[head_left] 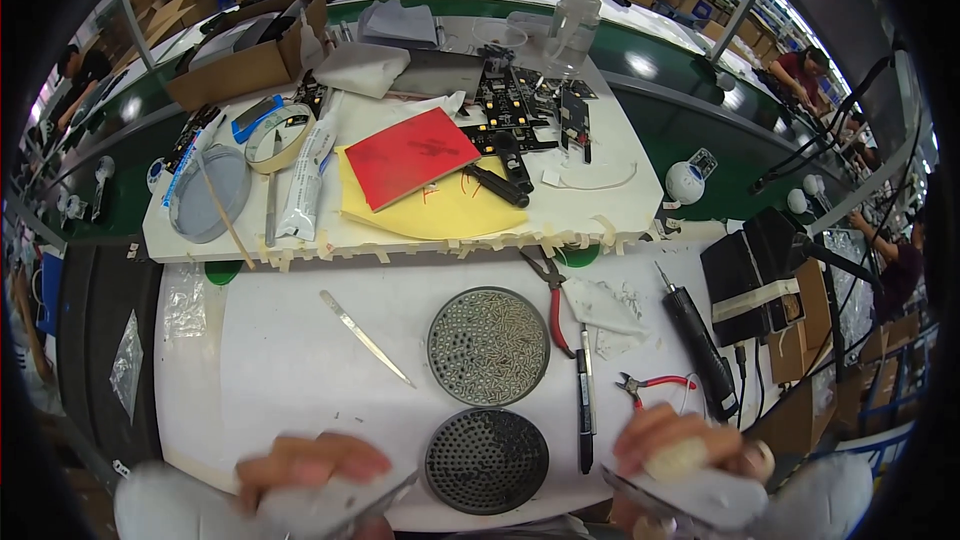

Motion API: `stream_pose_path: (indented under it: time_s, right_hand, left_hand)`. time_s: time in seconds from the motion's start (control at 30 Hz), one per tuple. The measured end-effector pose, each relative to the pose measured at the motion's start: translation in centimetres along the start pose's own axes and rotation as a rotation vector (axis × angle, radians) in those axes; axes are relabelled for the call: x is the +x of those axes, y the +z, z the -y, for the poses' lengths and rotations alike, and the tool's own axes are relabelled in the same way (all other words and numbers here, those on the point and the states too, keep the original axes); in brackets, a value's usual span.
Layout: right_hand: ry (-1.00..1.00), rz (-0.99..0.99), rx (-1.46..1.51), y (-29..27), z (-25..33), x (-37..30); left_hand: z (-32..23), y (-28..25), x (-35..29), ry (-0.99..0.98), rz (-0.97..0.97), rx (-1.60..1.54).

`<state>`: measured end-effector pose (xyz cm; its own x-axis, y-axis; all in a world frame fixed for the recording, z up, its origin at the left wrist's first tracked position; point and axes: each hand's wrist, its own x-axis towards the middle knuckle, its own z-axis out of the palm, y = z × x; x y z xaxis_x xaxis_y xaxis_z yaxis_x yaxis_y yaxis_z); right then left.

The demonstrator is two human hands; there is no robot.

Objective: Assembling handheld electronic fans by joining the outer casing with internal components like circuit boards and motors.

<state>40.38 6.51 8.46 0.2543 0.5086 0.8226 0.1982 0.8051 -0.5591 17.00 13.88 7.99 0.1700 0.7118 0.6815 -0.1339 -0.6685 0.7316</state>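
Holding one pale, thin-edged piece in each hand, you are working at the near side of the tabletop [280, 370]. Findings below take the filled screw dish [431, 345] as clock centre. At 8 o'clock, your left hand [312, 462] is wrapped around the left piece [332, 505]; at 4 o'clock, your right hand [680, 437] grips the right piece [705, 496]. The two pieces are well apart; blur prevents identifying them or confirming each fingertip. At 6 o'clock stands a sparsely filled perforated dish [455, 450]; at 3 o'clock lies a black powered driver [697, 345]; at 9 o'clock, silver tweezers [366, 337]. In my judgement, you are at the part-handling step, ahead of any fastening. The next move probably calls for steadying both pieces and checking their edges against each other before you free a hand for screws or driver
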Motion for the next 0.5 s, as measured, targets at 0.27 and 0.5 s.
stream_pose_path:
  time_s: [0.27, 0.5]
  right_hand:
    - [1.157, -0.046, 0.628, -0.7, -2.8, 0.4]
    - [1.261, 0.122, 0.537, -0.2, -2.6, 0.2]
  left_hand:
    - [3.6, 1.6, 1.4, -0.761, -0.108, -1.024]
    - [4.1, 0.8, 1.1, -0.766, 0.111, -0.631]
